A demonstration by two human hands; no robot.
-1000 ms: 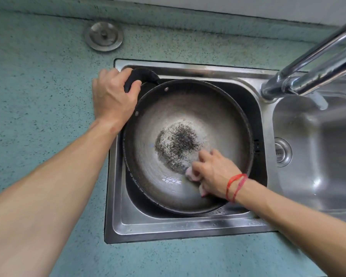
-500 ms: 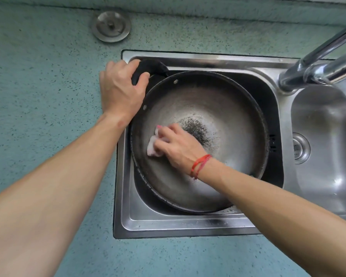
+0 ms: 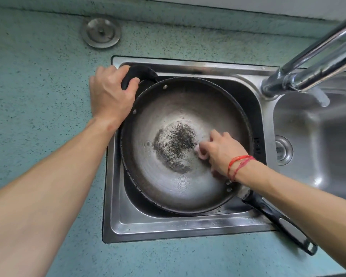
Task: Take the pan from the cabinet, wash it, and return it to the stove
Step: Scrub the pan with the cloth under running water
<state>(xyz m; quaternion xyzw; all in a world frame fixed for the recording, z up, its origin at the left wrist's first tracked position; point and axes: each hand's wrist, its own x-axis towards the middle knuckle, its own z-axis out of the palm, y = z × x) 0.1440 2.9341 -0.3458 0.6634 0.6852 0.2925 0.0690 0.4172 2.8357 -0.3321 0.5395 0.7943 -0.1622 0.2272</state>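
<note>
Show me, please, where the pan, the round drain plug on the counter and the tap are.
pan (image 3: 158, 186): head view, bare inner wall on the near side.
drain plug (image 3: 101, 33): head view, its centre knob.
tap (image 3: 318, 66): head view, the lower chrome spout.

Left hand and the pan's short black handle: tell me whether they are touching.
Touching. The head view shows the left hand wrapped round the short black handle at the far-left rim of the pan, with no gap between them.
</note>
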